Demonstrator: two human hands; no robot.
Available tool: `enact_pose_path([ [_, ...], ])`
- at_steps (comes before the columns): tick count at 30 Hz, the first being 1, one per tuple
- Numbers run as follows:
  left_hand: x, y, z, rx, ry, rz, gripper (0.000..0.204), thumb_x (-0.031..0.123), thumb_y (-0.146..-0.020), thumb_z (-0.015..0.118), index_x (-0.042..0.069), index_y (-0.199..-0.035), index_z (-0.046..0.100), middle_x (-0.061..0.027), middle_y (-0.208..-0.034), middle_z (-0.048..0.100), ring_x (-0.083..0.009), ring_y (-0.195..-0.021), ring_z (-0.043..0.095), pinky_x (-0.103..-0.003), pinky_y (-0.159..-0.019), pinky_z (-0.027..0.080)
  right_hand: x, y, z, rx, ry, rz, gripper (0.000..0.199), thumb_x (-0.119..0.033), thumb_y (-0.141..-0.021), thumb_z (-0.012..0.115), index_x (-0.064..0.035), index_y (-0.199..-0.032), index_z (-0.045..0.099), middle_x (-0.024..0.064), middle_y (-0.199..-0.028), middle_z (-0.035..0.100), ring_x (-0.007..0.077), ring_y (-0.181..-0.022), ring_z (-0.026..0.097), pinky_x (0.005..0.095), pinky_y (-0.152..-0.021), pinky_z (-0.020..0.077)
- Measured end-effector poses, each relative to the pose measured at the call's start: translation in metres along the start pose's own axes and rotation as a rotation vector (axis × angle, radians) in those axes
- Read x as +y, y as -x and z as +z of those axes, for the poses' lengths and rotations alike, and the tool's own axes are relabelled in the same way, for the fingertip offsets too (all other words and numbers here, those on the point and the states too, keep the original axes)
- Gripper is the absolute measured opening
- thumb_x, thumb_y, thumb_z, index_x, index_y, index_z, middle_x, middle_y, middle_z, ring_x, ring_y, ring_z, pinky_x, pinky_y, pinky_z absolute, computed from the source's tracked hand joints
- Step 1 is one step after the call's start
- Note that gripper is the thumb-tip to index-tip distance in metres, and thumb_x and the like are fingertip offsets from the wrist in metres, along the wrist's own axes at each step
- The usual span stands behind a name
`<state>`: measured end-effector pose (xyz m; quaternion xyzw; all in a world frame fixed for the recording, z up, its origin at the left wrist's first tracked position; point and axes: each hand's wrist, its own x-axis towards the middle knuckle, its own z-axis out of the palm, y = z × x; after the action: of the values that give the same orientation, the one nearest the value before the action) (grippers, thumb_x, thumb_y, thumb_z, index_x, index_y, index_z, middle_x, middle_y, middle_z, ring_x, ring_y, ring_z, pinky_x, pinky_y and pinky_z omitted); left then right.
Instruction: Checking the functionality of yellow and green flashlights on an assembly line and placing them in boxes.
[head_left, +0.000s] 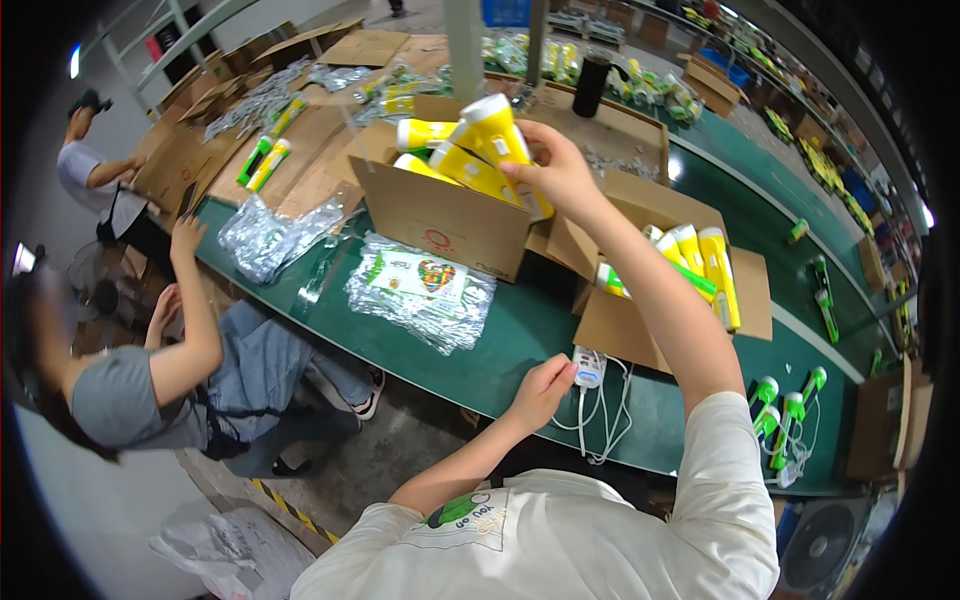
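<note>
My right hand (556,172) is closed around a yellow flashlight (492,128) with a white head, raised over an open cardboard box (440,222). Inside that box, more yellow flashlights (468,172) lie piled up beneath it. My left hand (544,392) is low at the table's near edge, fingers curled, the thumb beside a white power strip (589,366). Whatever its fingers may hold is hidden. To the right, a second open box (628,335) contains several yellow flashlights (716,268) and some green ones.
Flat silvery plastic bags (420,305) lie on the green table (515,350) by the first box. White cables (608,420) hang near the edge. Green flashlights (790,410) stand at the right. A black bottle (592,82) is behind. A co-worker (140,390) sits at the left.
</note>
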<state>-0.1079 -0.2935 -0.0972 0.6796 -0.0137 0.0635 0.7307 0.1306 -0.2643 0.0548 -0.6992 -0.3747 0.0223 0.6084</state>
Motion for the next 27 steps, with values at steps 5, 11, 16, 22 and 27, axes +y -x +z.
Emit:
enact_pose_path([
  [5,-0.005,0.001,0.003,-0.02,-0.02,-0.022,0.029,0.024,-0.095,0.046,0.003,-0.076,0.047,-0.002,-0.06,0.044,-0.0089,-0.057,0.04,-0.025,-0.052,0.034,-0.003,0.012,0.003,0.037,-0.012,-0.109,0.059,-0.006,-0.073,0.074,-0.0027,-0.126,0.049,0.0067,-0.11,0.058,0.0141,-0.095,0.057,0.0278,-0.083,0.0477],
  [11,-0.007,0.001,0.001,0.033,0.05,-0.034,0.029,0.023,-0.095,0.046,0.004,-0.073,0.047,0.0009,-0.062,0.045,-0.0056,-0.058,0.041,-0.022,-0.053,0.033,-0.035,0.039,-0.061,0.3,-0.029,-0.265,0.053,-0.008,-0.07,0.073,-0.004,-0.12,0.055,0.0102,-0.105,0.056,0.0199,-0.092,0.058,0.0312,-0.085,0.0458],
  [16,-0.002,-0.004,0.003,0.038,0.08,-0.037,0.027,0.025,-0.094,0.048,0.008,-0.073,0.048,0.0038,-0.063,0.042,-0.0052,-0.058,0.038,-0.02,-0.052,0.03,-0.035,0.083,-0.148,0.046,0.778,0.123,0.05,-0.016,-0.065,0.075,-0.0073,-0.113,0.062,0.0152,-0.104,0.064,0.0287,-0.097,0.062,0.0373,-0.085,0.0485],
  [22,-0.013,-0.004,0.008,0.029,-0.054,-0.005,0.03,0.025,-0.096,0.043,0.01,-0.07,0.04,0.0025,-0.062,0.037,-0.0055,-0.055,0.034,-0.021,-0.051,0.027,0.004,0.125,-0.138,0.038,1.237,0.127,0.023,-0.022,-0.072,0.061,-0.0142,-0.093,0.066,0.0076,-0.094,0.064,0.0281,-0.094,0.059,0.0559,-0.083,0.041],
  [27,-0.005,-0.004,0.023,-0.001,-0.166,0.036,0.033,0.03,-0.096,0.039,0.011,-0.069,0.038,0.0028,-0.061,0.035,-0.0066,-0.053,0.031,-0.021,-0.05,0.025,-0.052,0.241,-0.171,0.398,1.098,-0.035,0.026,-0.023,-0.072,0.064,-0.0126,-0.097,0.063,0.0048,-0.101,0.058,0.0231,-0.101,0.053,0.046,-0.087,0.0388],
])
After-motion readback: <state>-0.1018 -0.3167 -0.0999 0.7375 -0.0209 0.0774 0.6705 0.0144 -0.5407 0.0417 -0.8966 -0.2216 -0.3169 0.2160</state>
